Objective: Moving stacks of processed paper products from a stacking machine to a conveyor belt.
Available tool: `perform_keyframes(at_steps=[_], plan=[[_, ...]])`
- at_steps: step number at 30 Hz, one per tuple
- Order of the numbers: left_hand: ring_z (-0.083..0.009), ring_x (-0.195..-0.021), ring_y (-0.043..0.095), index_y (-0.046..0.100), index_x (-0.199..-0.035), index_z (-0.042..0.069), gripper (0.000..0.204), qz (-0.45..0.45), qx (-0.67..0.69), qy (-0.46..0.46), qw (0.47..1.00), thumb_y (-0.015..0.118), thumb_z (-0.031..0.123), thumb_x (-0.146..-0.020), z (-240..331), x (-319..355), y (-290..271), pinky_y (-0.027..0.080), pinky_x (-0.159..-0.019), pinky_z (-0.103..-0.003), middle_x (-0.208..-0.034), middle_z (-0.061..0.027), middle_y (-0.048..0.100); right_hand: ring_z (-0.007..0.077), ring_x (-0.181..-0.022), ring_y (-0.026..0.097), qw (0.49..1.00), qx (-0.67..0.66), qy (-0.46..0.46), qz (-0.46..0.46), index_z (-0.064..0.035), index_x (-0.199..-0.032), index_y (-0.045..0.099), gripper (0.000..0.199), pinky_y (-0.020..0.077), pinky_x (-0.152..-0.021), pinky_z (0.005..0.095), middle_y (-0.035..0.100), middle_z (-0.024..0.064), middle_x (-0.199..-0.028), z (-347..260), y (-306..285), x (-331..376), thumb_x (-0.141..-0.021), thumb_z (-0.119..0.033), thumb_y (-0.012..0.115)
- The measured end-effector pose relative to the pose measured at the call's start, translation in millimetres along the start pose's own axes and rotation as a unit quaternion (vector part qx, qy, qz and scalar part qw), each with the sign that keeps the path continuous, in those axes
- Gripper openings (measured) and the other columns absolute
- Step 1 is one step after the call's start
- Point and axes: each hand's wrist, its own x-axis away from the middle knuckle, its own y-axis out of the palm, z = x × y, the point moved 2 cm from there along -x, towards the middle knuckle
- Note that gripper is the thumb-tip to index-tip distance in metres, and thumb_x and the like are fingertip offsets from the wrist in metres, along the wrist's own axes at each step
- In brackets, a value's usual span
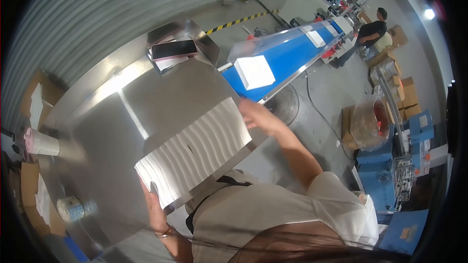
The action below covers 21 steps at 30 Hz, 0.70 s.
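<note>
A long row of white folded paper packs [195,148], standing packed side by side, lies along the near edge of the steel table. My left hand [155,208] is closed on the row's near left end, its thumb against the front side. At the opposite end, my right hand [261,118] is beside the last packs, fingers apart and slightly blurred; whether they touch the paper is hard to make out. Just beyond that hand, a white stack [254,72] rests on the blue conveyor belt [287,48].
A phone [174,49] lies over papers at the steel table's [180,87] far corner. A pink-lidded cup [43,142] and a roll of tape [70,208] stand at left. Cardboard boxes [409,91] and a bagged bin [373,122] are at right. Another person [371,31] is near the machine.
</note>
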Motion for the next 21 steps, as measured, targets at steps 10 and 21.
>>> perform_keyframes(at_steps=[10, 21], plan=[[-0.0225, -0.128, 0.01, 0.011, -0.133, -0.001, 0.069, -0.016, 0.003, -0.001, 1.0, 0.036, 0.044, -0.087, -10, -4, -2, 0.009, -0.104, -0.034, -0.14, -0.0122, 0.01, 0.0178, -0.108, 0.041, 0.999, 0.048, 0.004, -0.004, 0.0023, -0.122, 0.038, 0.048, 0.0315, -0.091, 0.0281, 0.045, 0.015, -0.118, -8, 8, 6, -0.082, -0.021, 0.05], [-0.0212, -0.129, 0.01, 0.01, -0.132, -0.003, 0.064, -0.049, -0.084, 0.034, 0.995, 0.032, 0.039, -0.09, 9, -9, 18, 0.008, -0.103, -0.032, -0.14, -0.0128, 0.011, 0.0193, -0.088, 0.056, 0.986, -0.151, 0.026, 0.071, -0.0027, -0.12, 0.036, 0.051, 0.048, -0.078, 0.0338, 0.051, 0.0122, -0.108, 3, -14, -7, -0.085, -0.04, 0.044]])
